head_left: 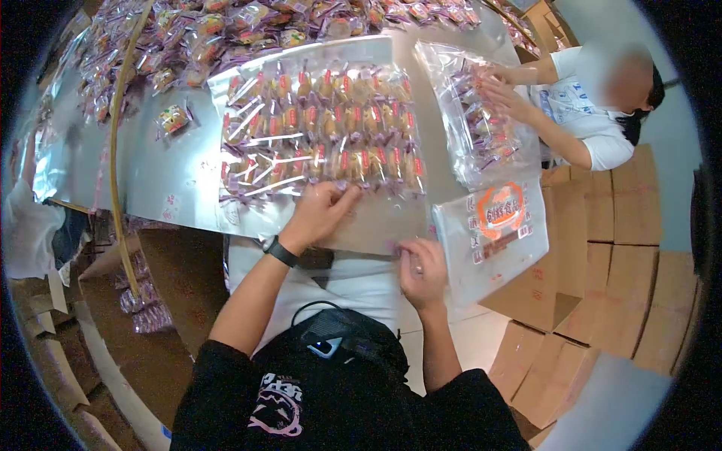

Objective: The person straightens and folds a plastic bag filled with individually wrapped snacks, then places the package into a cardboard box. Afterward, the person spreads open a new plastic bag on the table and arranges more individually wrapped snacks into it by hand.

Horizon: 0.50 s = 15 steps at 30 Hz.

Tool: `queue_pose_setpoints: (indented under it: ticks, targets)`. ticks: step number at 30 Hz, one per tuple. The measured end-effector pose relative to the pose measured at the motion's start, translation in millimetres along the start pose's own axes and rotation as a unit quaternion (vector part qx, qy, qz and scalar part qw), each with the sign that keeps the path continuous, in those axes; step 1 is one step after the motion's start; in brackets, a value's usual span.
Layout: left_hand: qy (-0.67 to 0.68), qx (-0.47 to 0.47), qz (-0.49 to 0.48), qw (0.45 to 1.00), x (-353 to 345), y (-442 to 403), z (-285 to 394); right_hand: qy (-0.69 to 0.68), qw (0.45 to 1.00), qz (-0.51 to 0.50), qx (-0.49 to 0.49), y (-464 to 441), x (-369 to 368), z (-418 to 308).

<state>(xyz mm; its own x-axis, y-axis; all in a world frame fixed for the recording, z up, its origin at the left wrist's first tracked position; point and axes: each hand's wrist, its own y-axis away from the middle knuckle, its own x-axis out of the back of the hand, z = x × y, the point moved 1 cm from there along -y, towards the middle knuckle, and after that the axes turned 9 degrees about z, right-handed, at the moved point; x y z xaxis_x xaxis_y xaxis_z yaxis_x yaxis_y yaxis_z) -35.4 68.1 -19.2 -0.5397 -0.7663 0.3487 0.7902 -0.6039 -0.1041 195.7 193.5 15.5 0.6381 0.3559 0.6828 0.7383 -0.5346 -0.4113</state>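
A large clear plastic bag lies flat on the metal table, filled with rows of small wrapped snacks in purple-edged packets. At its near edge my left hand is closed, its fingertips and thumb gripping the plastic by the lowest row. Lower and to the right, my right hand has its fingers curled in a pinch at what looks like the loose near corner of the same bag. Beside that hand lies a stack of flat printed bags with orange and red lettering.
Across the table, a co-worker handles another clear bag of snacks. Loose wrapped snacks are heaped at the back, with a single packet nearer. A long stick crosses the left side. Cardboard boxes stand on the right.
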Motion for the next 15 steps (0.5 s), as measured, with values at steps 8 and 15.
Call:
queue_pose_setpoints:
  ticks: [8, 15]
  targets:
    - [-0.145, -0.128, -0.11, 0.975, -7, 5, 40, 0.082, 0.994, -0.002, -0.069, 31, 21, 12]
    - [-0.103, -0.263, -0.089, 0.955, -57, -6, 39, 0.163, 0.983, -0.001, -0.084, 15, 22, 11]
